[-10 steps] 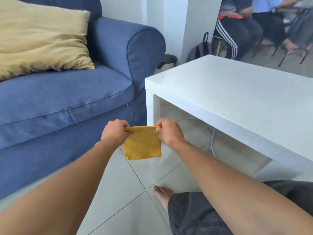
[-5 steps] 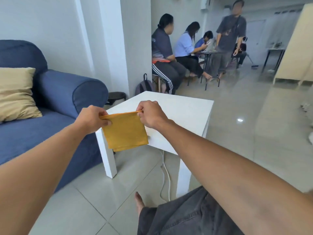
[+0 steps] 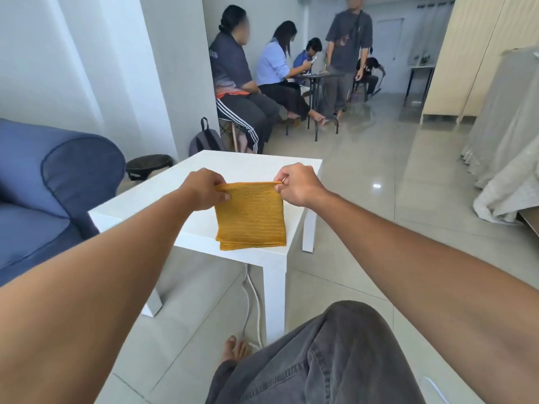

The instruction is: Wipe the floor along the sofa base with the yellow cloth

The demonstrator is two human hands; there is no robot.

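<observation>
Pale glossy floor tiles fill a bright room, with a small white desk standing just ahead of the person wearing the camera. Both bare arms reach forward over it. Left hand and right hand each pinch a top corner of a folded yellow cloth, fingers closed tight on the fabric, holding its upper edge taut between them. The cloth hangs down in front of the desk top; whether its lower edge touches the desk cannot be told. A blue sofa sits to the left, close beside the desk. White cables trail on the floor under the desk, near the person's bare foot and dark-trousered knee. Several people are gathered at the far wall.
</observation>
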